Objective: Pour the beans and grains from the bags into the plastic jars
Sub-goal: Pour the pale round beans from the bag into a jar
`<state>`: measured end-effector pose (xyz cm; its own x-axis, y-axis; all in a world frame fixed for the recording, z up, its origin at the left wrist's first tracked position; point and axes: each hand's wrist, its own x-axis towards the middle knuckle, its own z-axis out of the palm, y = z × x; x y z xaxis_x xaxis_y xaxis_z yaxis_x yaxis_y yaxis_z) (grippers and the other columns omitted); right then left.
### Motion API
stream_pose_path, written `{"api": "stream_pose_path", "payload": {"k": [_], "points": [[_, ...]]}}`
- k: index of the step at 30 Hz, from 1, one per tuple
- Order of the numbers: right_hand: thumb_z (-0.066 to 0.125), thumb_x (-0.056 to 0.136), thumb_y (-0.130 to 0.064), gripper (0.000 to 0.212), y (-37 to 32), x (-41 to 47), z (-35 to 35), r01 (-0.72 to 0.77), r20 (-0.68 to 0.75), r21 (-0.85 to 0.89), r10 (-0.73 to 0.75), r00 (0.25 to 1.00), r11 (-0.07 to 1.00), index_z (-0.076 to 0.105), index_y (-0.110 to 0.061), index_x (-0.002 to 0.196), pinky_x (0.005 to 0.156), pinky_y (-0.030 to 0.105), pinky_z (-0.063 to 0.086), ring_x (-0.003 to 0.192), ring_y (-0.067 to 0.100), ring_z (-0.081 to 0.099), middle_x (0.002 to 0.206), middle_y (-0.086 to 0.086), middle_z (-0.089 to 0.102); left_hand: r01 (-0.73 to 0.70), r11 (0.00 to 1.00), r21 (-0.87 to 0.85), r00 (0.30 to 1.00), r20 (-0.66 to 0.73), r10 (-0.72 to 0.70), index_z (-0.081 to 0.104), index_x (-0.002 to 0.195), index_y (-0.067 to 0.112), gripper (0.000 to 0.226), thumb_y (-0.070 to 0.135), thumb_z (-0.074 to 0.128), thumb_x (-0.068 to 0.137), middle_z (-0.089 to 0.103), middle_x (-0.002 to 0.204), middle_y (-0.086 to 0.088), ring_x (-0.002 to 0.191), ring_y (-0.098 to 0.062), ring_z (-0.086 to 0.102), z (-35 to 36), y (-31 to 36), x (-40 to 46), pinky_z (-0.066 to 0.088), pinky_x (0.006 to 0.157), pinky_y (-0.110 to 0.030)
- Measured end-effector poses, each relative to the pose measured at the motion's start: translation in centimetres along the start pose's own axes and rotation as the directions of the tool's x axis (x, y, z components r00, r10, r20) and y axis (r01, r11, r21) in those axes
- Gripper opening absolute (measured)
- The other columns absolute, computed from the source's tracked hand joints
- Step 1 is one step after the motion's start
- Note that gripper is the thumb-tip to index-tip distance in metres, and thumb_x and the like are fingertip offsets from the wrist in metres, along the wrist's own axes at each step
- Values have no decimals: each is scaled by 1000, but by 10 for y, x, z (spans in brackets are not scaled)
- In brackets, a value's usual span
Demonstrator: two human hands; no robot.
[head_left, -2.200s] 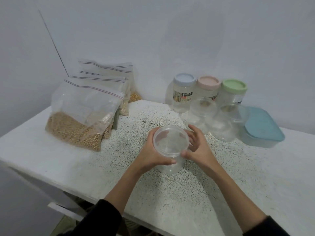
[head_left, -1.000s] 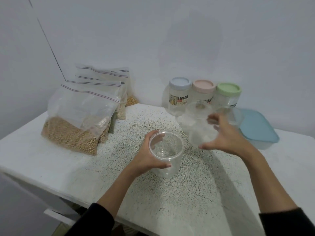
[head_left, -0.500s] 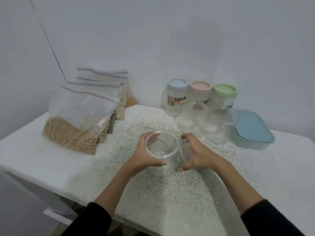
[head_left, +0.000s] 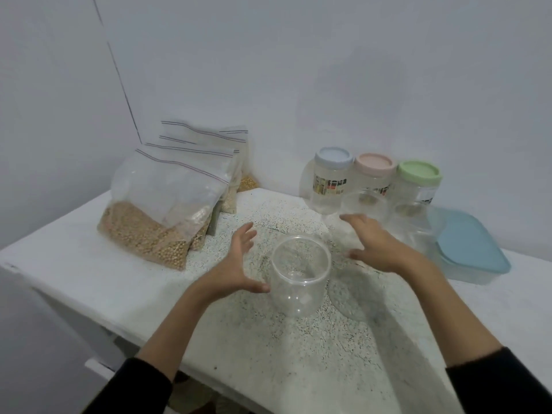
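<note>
I see an open jar (head_left: 298,279) mid-frame on the counter (head_left: 89,264). My left hand (head_left: 236,270) is spread beside it, holding nothing. My right hand (head_left: 379,246) is spread and empty too; bags (head_left: 161,210) sit at left.

The open jar (head_left: 298,279) is clear, glossy plastic, smooth-walled, with soft highlights near its base. A thin transparent plastic lid (head_left: 354,289) lies beside it, almost invisible against the table (head_left: 89,264), whose white top looks matt and rough, peppered with dark specks. The zip bags (head_left: 167,192) are crinkled see-through film with a slight sheen; the front one holds dull tan beans (head_left: 143,237). Three clear plastic jars at the back carry matt pastel caps: blue (head_left: 333,156), pink (head_left: 375,164), green (head_left: 419,171). The box lid (head_left: 469,246) is smooth blue plastic.
</note>
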<state>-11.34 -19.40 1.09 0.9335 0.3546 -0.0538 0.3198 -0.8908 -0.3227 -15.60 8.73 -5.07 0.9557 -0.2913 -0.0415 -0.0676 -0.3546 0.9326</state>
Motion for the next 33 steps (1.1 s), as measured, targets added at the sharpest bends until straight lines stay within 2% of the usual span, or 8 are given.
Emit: {"api": "stream_pose_path", "payload": {"k": [3, 7, 12, 17, 20, 24, 27, 33], "points": [[62, 90, -23, 59, -45, 27, -28, 116, -114, 242, -91, 989, 963, 35, -17, 142, 100, 28, 37, 124, 15, 45, 142, 0, 44, -48, 999, 16, 987, -153, 50, 32, 136, 31, 83, 32, 82, 70, 47, 132, 7, 114, -10, 52, -47, 7, 9, 47, 94, -28], [59, 93, -24, 41, -122, 91, -31, 204, -22, 363, -210, 977, 909, 47, -18, 131, 93, 28, 46, 112, 12, 55, 127, -4, 54, -95, 957, 274, 858, -465, 218, 58, 114, 13, 26, 5, 62, 89, 64, 108, 0, 90, -8, 57, -113, 14, 39, 45, 83, -20], [53, 96, -13, 39, -191, 175, -3, 199, 7, 271, -208, 978, 942, 44, -6, 134, 98, 29, 40, 122, 23, 49, 137, 10, 48, -33, 784, 620, 832, -417, 365, 61, 120, 11, 35, -4, 49, 91, 62, 122, -2, 117, -19, 51, -188, 0, 77, 37, 100, -27], [46, 96, -13, 42, -211, 234, 36, -73, 23, 142, 71, 997, 987, 33, -1, 135, 100, 44, 41, 123, 37, 43, 141, 19, 32, 46, 598, 801, 955, -211, 209, 41, 141, 14, 50, -3, 42, 94, 38, 150, -4, 140, -22, 29, -233, -21, 116, 17, 117, -45], [56, 93, -14, 55, -212, 248, 47, -201, -47, 287, 223, 974, 937, 28, 3, 138, 96, 41, 46, 118, 34, 47, 134, 20, 38, 79, 549, 832, 978, -171, 118, 32, 147, 20, 54, 0, 38, 96, 28, 154, 0, 146, -17, 14, -245, -24, 129, -3, 116, -51], [74, 82, -19, 27, -212, 251, 36, -137, -122, 294, 180, 976, 946, 60, 5, 80, 62, 33, 46, 69, 19, 53, 74, 15, 60, 28, 515, 857, 971, -146, 190, 57, 124, 16, 31, 14, 55, 93, 55, 120, -2, 123, -20, 45, -262, -16, 141, 7, 115, -49], [76, 80, -18, 23, -210, 242, 16, -40, -97, 226, 63, 993, 973, 69, 3, 74, 55, 17, 44, 56, 9, 51, 62, 6, 62, -59, 621, 781, 967, -110, 230, 66, 101, 9, 19, 19, 69, 86, 62, 103, -5, 101, -23, 57, -277, -11, 143, 36, 89, -29], [74, 79, -5, 23, -197, 213, -32, 51, -43, 288, -40, 998, 956, 65, -15, 61, 53, 12, 43, 45, -4, 55, 43, -12, 59, -58, 731, 680, 986, -74, 148, 68, 74, 13, 10, 8, 72, 82, 68, 71, -3, 66, -5, 60, -290, 25, 129, 46, 67, -19]]}}
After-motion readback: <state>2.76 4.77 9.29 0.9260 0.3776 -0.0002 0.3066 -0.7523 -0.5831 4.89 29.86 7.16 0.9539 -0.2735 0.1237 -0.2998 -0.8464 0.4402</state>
